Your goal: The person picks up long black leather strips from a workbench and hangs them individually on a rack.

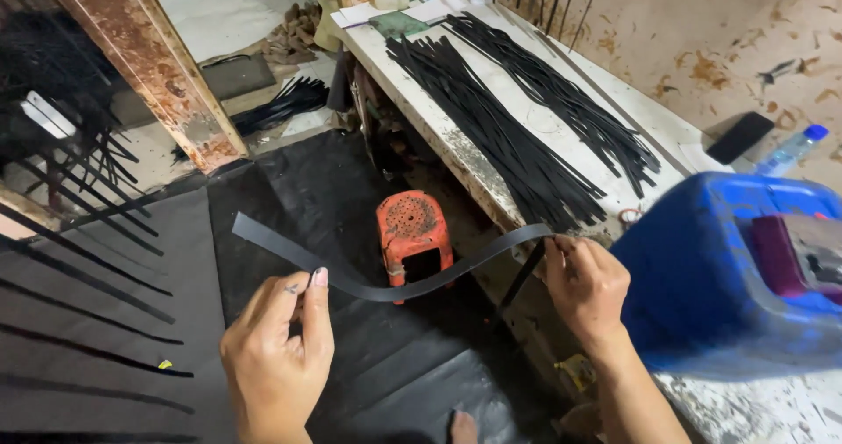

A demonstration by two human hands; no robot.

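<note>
Your left hand [276,361] and right hand [586,284] pinch one long black rubber strip [386,282], fingers clamped; many cut black strips [517,150] already lie on the white table [421,102].

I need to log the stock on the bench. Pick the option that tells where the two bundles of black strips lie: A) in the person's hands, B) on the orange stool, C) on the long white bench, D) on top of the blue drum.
C: both bundles of black strips lie spread along the long white bench, while the hands hold only a single strip above the orange stool.
</note>
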